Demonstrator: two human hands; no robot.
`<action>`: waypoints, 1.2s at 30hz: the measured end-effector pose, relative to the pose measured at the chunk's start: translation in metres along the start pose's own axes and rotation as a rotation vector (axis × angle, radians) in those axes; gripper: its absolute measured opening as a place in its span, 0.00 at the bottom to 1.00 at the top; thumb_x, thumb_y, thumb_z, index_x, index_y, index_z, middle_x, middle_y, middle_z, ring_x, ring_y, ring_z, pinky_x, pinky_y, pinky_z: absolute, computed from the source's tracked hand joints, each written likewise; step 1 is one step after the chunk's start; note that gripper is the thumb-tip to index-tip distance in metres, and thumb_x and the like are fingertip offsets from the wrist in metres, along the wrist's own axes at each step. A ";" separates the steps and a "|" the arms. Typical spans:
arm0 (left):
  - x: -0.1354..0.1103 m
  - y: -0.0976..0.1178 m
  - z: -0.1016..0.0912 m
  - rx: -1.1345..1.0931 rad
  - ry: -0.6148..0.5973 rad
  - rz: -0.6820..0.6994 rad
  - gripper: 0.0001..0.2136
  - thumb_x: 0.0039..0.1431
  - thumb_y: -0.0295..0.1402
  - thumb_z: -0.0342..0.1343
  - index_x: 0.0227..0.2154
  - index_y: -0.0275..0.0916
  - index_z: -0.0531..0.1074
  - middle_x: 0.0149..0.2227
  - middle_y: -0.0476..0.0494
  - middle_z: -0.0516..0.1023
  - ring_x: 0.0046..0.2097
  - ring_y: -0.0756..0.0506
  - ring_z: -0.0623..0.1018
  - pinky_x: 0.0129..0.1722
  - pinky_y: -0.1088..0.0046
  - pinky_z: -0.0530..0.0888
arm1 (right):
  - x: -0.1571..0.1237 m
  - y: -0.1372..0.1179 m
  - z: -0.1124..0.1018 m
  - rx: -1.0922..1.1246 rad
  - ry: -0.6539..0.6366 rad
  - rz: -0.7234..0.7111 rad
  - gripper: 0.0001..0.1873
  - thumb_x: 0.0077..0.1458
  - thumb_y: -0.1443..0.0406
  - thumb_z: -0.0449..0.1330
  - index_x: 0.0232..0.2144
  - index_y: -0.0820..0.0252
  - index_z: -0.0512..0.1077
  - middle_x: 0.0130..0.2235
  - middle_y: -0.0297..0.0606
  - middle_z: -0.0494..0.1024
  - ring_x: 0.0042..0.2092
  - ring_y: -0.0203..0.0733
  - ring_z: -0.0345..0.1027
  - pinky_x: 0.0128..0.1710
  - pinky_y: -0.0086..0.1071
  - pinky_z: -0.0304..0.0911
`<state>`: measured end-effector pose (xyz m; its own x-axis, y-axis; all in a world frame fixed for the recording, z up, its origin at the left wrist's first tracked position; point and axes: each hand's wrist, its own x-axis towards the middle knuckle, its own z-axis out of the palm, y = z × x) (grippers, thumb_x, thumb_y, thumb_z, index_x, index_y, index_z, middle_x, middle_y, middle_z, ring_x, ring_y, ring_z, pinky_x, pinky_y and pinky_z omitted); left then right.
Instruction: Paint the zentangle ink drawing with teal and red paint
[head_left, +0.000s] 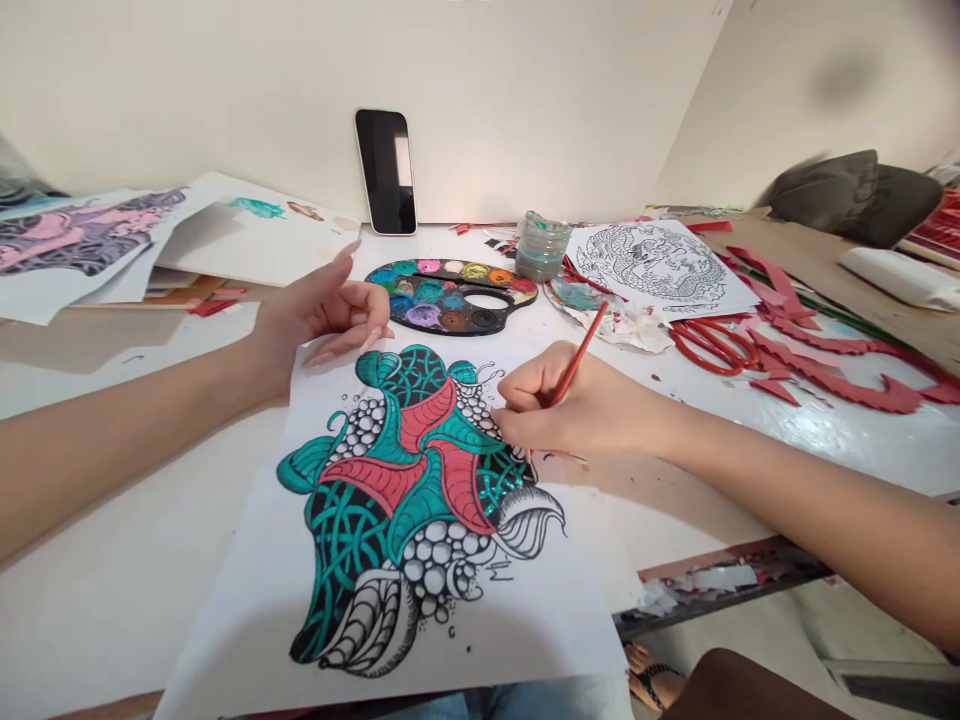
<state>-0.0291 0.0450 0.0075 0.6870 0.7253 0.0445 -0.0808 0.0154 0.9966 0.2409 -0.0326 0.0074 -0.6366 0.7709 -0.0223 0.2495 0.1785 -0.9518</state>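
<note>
A sheet of paper (225, 610) with a printed pattern lies before me. Its swirls are painted red and teal; the round bubbles and some leaf shapes stay white. My right hand (566, 400) rests at the pattern's right side, closed round a slim red paintbrush (583, 350). The hand hides the brush's tip. At the sheet's upper left corner lies my left hand (322, 310), fingers loosely bent and apart, holding nothing. Just beyond it is a black paint palette (457, 318) with several colours in its wells. A cup of murky water (541, 248) stands behind the palette's right end.
A phone (386, 172) leans upright against the wall. To the right are a stained cloth (622, 322), a dragon line drawing (667, 265), red-handled scissors (715, 345), red paper scraps (862, 385) and a dark cap (847, 200). Painted sheets (82, 240) lie at left.
</note>
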 end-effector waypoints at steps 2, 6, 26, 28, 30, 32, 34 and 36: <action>0.000 0.000 0.000 0.005 -0.006 0.000 0.28 0.63 0.57 0.53 0.20 0.38 0.75 0.07 0.52 0.55 0.12 0.55 0.57 0.20 0.80 0.71 | 0.000 0.000 0.000 -0.018 -0.003 -0.015 0.24 0.50 0.75 0.59 0.16 0.58 0.48 0.17 0.22 0.46 0.20 0.23 0.41 0.17 0.22 0.38; -0.001 -0.001 -0.001 0.004 0.003 0.008 0.29 0.65 0.57 0.51 0.21 0.37 0.74 0.07 0.53 0.55 0.10 0.56 0.56 0.19 0.79 0.70 | 0.001 0.001 -0.001 -0.026 -0.020 -0.041 0.23 0.50 0.76 0.58 0.16 0.58 0.47 0.18 0.22 0.46 0.21 0.23 0.39 0.18 0.23 0.35; 0.000 -0.001 -0.002 -0.010 -0.026 -0.002 0.28 0.64 0.56 0.52 0.21 0.38 0.76 0.07 0.53 0.56 0.10 0.56 0.57 0.24 0.81 0.76 | 0.001 0.000 -0.002 -0.048 -0.050 -0.063 0.24 0.51 0.77 0.56 0.17 0.58 0.46 0.20 0.23 0.44 0.22 0.23 0.38 0.19 0.24 0.35; -0.001 0.000 -0.001 0.005 -0.007 0.002 0.28 0.65 0.56 0.52 0.21 0.37 0.76 0.07 0.54 0.56 0.10 0.56 0.57 0.27 0.81 0.77 | 0.001 0.001 -0.002 -0.046 -0.053 -0.067 0.24 0.51 0.77 0.56 0.17 0.58 0.46 0.20 0.23 0.43 0.22 0.23 0.37 0.18 0.24 0.34; -0.002 0.000 0.000 0.027 0.025 0.000 0.28 0.66 0.55 0.51 0.20 0.38 0.74 0.07 0.54 0.55 0.11 0.56 0.56 0.25 0.81 0.75 | 0.001 0.002 -0.002 -0.058 -0.070 -0.093 0.25 0.51 0.77 0.56 0.17 0.58 0.44 0.21 0.23 0.42 0.23 0.24 0.36 0.19 0.24 0.33; -0.003 0.000 0.001 0.049 0.044 -0.003 0.28 0.66 0.55 0.50 0.19 0.38 0.73 0.07 0.54 0.54 0.11 0.56 0.55 0.23 0.80 0.72 | 0.001 0.003 -0.003 -0.055 -0.073 -0.109 0.25 0.51 0.77 0.56 0.17 0.58 0.44 0.21 0.23 0.42 0.23 0.24 0.36 0.19 0.24 0.34; -0.002 0.000 0.002 0.061 0.050 -0.004 0.29 0.67 0.55 0.48 0.19 0.38 0.72 0.07 0.53 0.53 0.11 0.56 0.55 0.21 0.80 0.70 | 0.002 0.004 -0.003 -0.044 -0.066 -0.111 0.25 0.52 0.77 0.57 0.17 0.58 0.45 0.20 0.23 0.43 0.23 0.23 0.37 0.19 0.24 0.34; -0.002 -0.001 0.002 0.066 0.055 -0.002 0.29 0.68 0.54 0.46 0.19 0.38 0.72 0.06 0.53 0.52 0.11 0.56 0.55 0.20 0.80 0.69 | 0.002 0.005 -0.004 -0.051 -0.081 -0.125 0.25 0.52 0.78 0.57 0.17 0.58 0.45 0.20 0.23 0.43 0.23 0.24 0.37 0.19 0.24 0.34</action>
<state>-0.0293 0.0424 0.0062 0.6461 0.7621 0.0408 -0.0304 -0.0277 0.9992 0.2433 -0.0279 0.0042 -0.7213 0.6892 0.0685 0.2000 0.3020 -0.9321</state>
